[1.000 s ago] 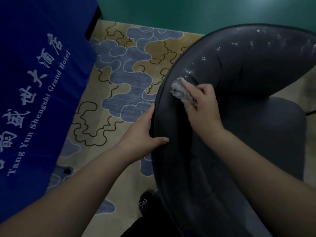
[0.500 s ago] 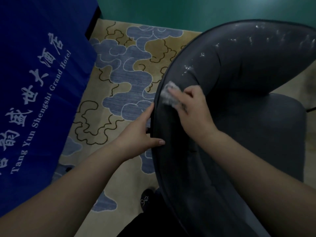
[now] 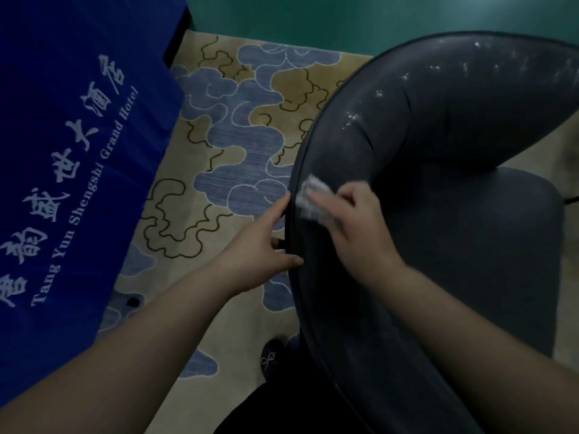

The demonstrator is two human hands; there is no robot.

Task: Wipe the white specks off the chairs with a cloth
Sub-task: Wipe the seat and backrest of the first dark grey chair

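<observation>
A dark grey upholstered chair with a curved padded backrest fills the right side. White specks dot the upper part of the backrest toward the top right. My right hand holds a small whitish cloth and presses it against the inner face of the backrest near its left rim. My left hand grips the outer edge of the backrest just left of the cloth, thumb on the inner side.
A blue table cover with white lettering hangs at the left. A beige and blue cloud-patterned carpet lies between it and the chair. A green wall runs along the top. My dark shoe shows at the bottom.
My right hand slid the cloth down and leftward along the backrest toward its rim. My left hand kept its grip on the edge.
</observation>
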